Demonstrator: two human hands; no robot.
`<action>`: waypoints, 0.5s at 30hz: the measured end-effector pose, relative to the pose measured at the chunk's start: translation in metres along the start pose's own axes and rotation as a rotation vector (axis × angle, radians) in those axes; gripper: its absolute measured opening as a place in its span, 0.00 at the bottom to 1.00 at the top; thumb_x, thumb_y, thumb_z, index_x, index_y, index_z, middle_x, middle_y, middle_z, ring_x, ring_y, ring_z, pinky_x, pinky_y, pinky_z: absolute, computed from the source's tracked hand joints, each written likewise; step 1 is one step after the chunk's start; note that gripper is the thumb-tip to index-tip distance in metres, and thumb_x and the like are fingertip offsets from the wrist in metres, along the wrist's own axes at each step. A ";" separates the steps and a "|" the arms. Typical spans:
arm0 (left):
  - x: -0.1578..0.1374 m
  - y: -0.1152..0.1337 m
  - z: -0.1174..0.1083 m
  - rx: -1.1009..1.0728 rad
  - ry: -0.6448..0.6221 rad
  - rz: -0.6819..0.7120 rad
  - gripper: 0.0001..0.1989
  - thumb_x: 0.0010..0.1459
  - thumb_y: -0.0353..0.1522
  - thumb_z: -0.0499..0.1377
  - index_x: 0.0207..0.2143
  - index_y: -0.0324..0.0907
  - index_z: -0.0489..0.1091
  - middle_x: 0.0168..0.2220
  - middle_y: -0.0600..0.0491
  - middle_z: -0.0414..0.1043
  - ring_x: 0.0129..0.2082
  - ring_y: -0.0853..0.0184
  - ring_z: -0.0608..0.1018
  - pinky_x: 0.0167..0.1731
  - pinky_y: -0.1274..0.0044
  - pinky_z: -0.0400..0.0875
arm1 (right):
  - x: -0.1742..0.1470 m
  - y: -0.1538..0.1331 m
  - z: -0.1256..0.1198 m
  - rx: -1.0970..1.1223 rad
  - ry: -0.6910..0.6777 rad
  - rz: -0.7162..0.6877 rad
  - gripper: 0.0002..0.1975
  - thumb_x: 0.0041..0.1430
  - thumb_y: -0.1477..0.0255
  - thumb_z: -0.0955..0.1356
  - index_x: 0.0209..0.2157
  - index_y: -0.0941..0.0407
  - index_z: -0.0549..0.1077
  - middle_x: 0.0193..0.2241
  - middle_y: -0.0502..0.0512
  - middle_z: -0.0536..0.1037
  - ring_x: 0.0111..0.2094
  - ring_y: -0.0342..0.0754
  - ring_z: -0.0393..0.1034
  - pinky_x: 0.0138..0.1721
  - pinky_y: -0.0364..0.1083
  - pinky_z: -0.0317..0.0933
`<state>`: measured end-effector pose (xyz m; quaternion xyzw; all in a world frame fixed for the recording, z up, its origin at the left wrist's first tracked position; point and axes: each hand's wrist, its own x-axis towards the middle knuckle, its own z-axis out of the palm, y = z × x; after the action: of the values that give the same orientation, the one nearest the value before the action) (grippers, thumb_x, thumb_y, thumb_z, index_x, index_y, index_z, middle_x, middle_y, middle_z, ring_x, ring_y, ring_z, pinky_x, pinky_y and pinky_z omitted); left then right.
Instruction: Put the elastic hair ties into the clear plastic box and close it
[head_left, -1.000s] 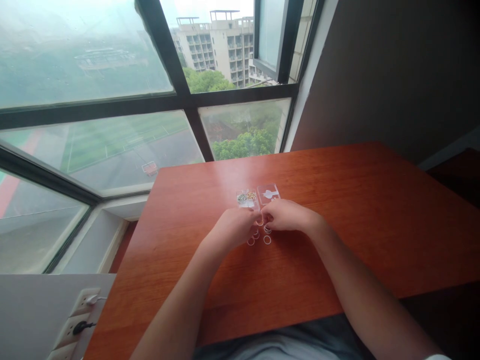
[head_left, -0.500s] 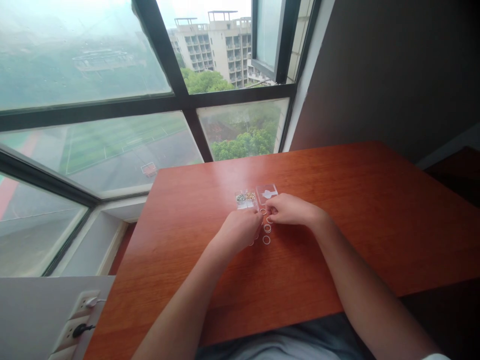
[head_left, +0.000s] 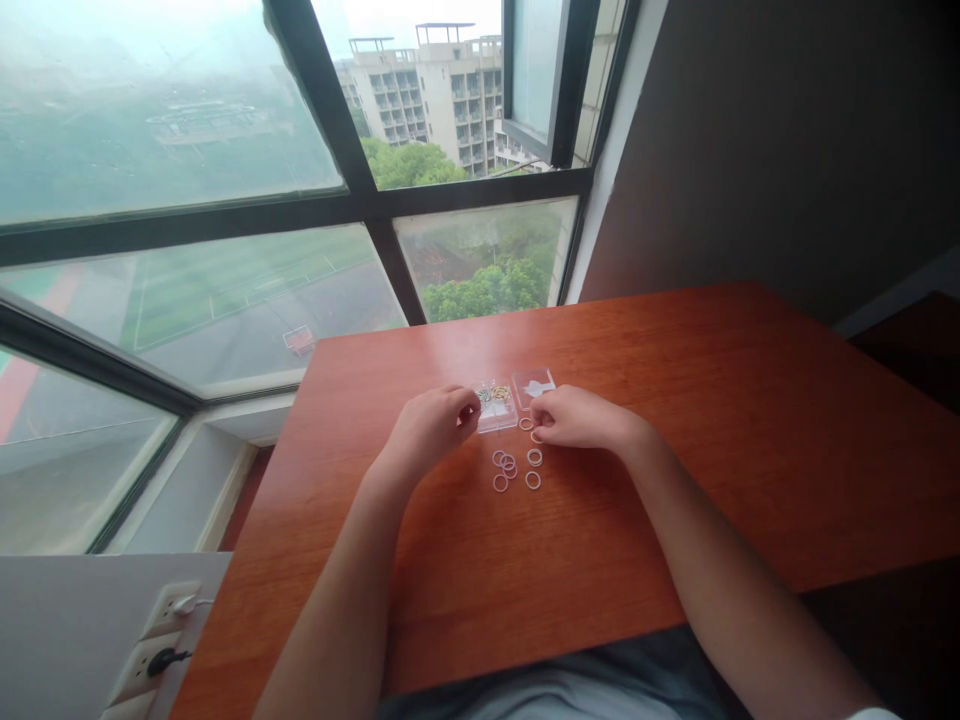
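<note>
My left hand (head_left: 439, 425) is at the left side of a small clear plastic box (head_left: 496, 422). Its thumb and fingers are curled together at the tips; whatever they hold is too small or hidden. Inside the box lie silver-coloured rings (head_left: 485, 395) and gold-coloured rings (head_left: 501, 393). My right hand (head_left: 574, 415) rests on the table with its fingers closed, and I cannot make out anything in them. Close to its fingertips lies a pale ring (head_left: 526, 424), and another is partly covered by the fingers. Several loose pale rings (head_left: 508, 466) lie nearer me, with a second group (head_left: 533, 480) to their right.
A clear lid (head_left: 529, 378) with a whitish piece on it lies just right of the box. Everything stands on a reddish-brown wooden table (head_left: 675, 370). Windows (head_left: 480, 190) rise behind it, and wall sockets (head_left: 161, 625) are at lower left.
My left hand has moved left and slightly away from me, off the loose rings to the box's left side. Rings it covered now show. My right hand stays nearly still.
</note>
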<state>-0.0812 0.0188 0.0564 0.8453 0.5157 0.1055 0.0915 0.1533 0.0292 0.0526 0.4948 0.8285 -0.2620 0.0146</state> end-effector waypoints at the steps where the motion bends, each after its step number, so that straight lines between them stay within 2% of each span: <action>1: 0.000 -0.003 0.000 -0.008 -0.002 -0.003 0.08 0.57 0.30 0.53 0.30 0.42 0.71 0.31 0.53 0.74 0.27 0.70 0.71 0.26 0.79 0.58 | 0.000 0.000 0.000 0.003 0.007 -0.002 0.05 0.52 0.74 0.66 0.29 0.56 0.74 0.31 0.53 0.78 0.31 0.45 0.69 0.28 0.41 0.53; 8: 0.002 -0.004 0.010 -0.066 -0.024 0.046 0.07 0.56 0.29 0.53 0.28 0.41 0.71 0.29 0.53 0.74 0.26 0.71 0.70 0.27 0.80 0.59 | 0.003 0.003 0.004 0.019 0.087 0.006 0.05 0.53 0.71 0.66 0.27 0.56 0.73 0.29 0.53 0.78 0.30 0.45 0.69 0.29 0.41 0.53; 13: 0.001 -0.007 0.005 -0.079 -0.023 0.031 0.08 0.57 0.30 0.53 0.30 0.41 0.72 0.29 0.53 0.74 0.26 0.71 0.70 0.27 0.80 0.58 | 0.006 0.005 0.006 0.062 0.176 -0.001 0.04 0.53 0.70 0.67 0.29 0.55 0.74 0.28 0.51 0.78 0.28 0.43 0.67 0.29 0.41 0.52; 15: -0.001 -0.010 0.001 -0.085 -0.006 0.012 0.08 0.57 0.30 0.53 0.30 0.41 0.72 0.29 0.53 0.75 0.25 0.71 0.70 0.26 0.80 0.58 | 0.009 -0.001 0.009 0.087 0.253 0.009 0.04 0.53 0.70 0.67 0.29 0.54 0.74 0.28 0.50 0.78 0.28 0.43 0.67 0.28 0.41 0.51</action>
<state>-0.0895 0.0225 0.0529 0.8439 0.5055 0.1254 0.1284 0.1459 0.0320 0.0432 0.5277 0.8092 -0.2333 -0.1105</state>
